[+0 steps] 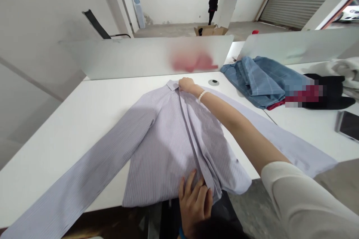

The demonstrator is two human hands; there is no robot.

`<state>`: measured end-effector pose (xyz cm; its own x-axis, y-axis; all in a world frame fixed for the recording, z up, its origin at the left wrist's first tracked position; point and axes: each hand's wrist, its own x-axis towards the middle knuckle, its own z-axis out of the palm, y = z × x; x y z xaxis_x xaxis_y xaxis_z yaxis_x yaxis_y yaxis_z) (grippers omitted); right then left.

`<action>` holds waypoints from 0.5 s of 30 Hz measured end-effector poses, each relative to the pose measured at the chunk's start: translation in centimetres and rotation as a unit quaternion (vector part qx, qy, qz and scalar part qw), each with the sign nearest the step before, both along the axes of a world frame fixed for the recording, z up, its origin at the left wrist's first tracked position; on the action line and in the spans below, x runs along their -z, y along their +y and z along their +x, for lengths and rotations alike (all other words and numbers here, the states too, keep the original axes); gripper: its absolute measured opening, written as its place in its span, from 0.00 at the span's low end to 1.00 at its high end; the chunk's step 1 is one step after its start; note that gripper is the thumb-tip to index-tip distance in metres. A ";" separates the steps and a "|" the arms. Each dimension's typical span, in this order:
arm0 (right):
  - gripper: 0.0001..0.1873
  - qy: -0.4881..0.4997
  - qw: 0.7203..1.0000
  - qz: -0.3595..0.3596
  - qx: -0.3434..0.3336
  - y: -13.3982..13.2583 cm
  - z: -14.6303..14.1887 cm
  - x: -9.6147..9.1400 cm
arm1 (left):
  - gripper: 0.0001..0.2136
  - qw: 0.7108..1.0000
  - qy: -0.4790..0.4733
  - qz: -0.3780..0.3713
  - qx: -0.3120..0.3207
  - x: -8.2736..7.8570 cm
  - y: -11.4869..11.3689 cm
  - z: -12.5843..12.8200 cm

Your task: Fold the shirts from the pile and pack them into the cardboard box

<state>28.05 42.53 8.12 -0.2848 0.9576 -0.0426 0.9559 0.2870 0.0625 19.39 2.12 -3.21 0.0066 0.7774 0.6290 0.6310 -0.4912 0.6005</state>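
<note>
A pale lilac striped shirt (157,138) lies spread face up on the white table (95,101), sleeves stretched out to both sides. My right hand (186,84) reaches to the far end and its closed fingers pinch the collar at the top of the button placket. My left hand (195,199) lies at the near hem, fingers stretched flat against the bottom of the placket. A bead bracelet circles my right wrist.
Folded blue checked clothing (258,82) and dark and white garments (333,86) lie on the right of the table, beside a phone (349,125). Frosted dividers (146,56) stand at the back edge. A person in black (213,5) stands far off near cardboard boxes.
</note>
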 end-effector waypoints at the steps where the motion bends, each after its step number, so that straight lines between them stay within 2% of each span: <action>1: 0.16 0.003 1.000 0.000 0.009 0.4 0.5 0.1 | 0.08 1.000 -0.007 0.002 -0.003 0.1 0.0 0.1; 7: 0.17 0.022 0.999 -0.016 0.017 1.4 2.9 1.7 | 0.08 0.999 -0.024 0.027 -0.023 0.7 -0.2 0.3; 15: 0.15 0.036 0.999 -0.036 0.009 1.6 2.4 1.8 | 0.08 0.998 -0.005 0.040 -0.055 0.5 -1.1 -0.5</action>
<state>30.47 44.17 6.34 -0.2717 0.9581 -0.0909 0.9624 0.2705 -0.0260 18.91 1.01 -3.66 -0.0830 0.7208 0.6882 0.6775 -0.4656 0.5694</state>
